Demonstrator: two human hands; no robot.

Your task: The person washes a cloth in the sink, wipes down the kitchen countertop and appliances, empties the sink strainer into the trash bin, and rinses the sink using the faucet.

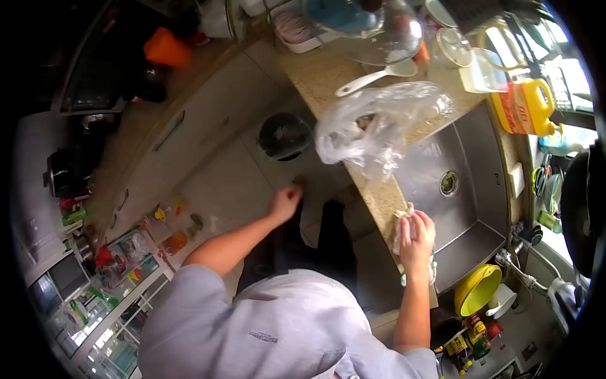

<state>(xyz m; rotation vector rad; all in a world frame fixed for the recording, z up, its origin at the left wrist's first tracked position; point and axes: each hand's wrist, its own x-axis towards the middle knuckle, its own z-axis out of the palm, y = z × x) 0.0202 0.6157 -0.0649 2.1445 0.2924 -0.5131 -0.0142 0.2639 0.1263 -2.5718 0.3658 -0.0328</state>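
My right hand [417, 240] is closed on a pale, crumpled cloth [399, 235] at the counter edge beside the sink. Parts of the cloth show past the fingers and under the wrist. My left hand [286, 203] hangs over the floor in front of the counter, its fingers curled in; whatever they may hold is too small to make out. Farther up the counter [374, 201] lies a clear plastic bag [385, 123] with something brownish inside. The steel sink [435, 151], with its round drain [449, 184], lies to the right of the bag.
A round dark bin [284, 137] with a liner stands on the floor. Behind the bag are a white spoon [372, 79] and a glass lid [394, 38]. A yellow jug [525, 106] stands beyond the sink; a yellow-green basin [480, 290] leans near the faucet [514, 264].
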